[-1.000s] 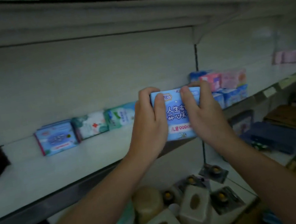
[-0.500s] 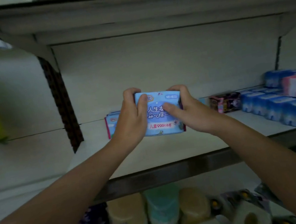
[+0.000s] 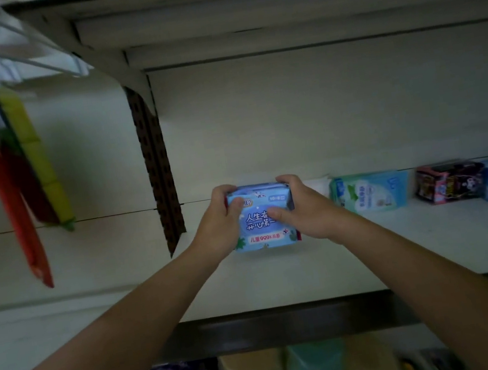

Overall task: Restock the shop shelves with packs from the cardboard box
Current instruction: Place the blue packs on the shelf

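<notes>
You have the blue pack clamped between both hands at the left end of the shelf, near the back wall and just right of the perforated upright. Your left hand curls round its left edge, thumb on the face, and your right hand wraps the right edge likewise, so neither is nearer. The pack stands on edge, printed face toward you, width running along the shelf; whether its base touches the board cannot be told. The print reads "人生" large and "999%" below, the rest blurred. A teal pack stands near, to the right
</notes>
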`<state>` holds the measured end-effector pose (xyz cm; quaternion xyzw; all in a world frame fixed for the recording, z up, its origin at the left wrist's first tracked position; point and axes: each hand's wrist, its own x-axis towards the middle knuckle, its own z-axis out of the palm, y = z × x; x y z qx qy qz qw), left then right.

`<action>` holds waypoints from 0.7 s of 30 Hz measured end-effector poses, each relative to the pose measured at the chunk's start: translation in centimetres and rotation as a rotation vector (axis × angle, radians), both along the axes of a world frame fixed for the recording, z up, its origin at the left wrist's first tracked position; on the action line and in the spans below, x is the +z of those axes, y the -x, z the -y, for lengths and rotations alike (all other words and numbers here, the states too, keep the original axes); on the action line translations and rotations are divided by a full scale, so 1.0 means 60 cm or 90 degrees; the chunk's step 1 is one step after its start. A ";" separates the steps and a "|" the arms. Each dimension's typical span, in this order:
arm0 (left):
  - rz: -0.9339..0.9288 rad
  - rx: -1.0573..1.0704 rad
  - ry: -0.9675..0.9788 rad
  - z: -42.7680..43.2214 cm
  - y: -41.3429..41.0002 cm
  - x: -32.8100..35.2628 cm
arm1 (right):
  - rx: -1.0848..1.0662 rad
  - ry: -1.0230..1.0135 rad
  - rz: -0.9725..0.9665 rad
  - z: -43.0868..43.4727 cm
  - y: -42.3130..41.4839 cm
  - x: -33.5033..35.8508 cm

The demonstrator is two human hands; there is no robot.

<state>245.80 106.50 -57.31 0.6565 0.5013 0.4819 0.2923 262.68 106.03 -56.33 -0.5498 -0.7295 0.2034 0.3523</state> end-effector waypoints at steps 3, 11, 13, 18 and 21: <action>0.059 0.019 0.060 -0.011 0.001 -0.013 | -0.025 0.003 0.009 -0.017 0.014 -0.013; 0.132 0.041 0.121 -0.054 -0.004 -0.028 | -0.057 0.015 -0.026 -0.055 0.031 -0.044; 0.141 0.036 0.143 -0.064 -0.003 -0.028 | -0.061 0.019 -0.039 -0.063 0.032 -0.045; 0.118 0.025 0.193 -0.096 -0.004 -0.032 | -0.103 -0.024 -0.077 -0.089 0.038 -0.059; 0.143 0.038 0.214 -0.104 -0.003 -0.037 | -0.123 -0.006 -0.105 -0.098 0.032 -0.071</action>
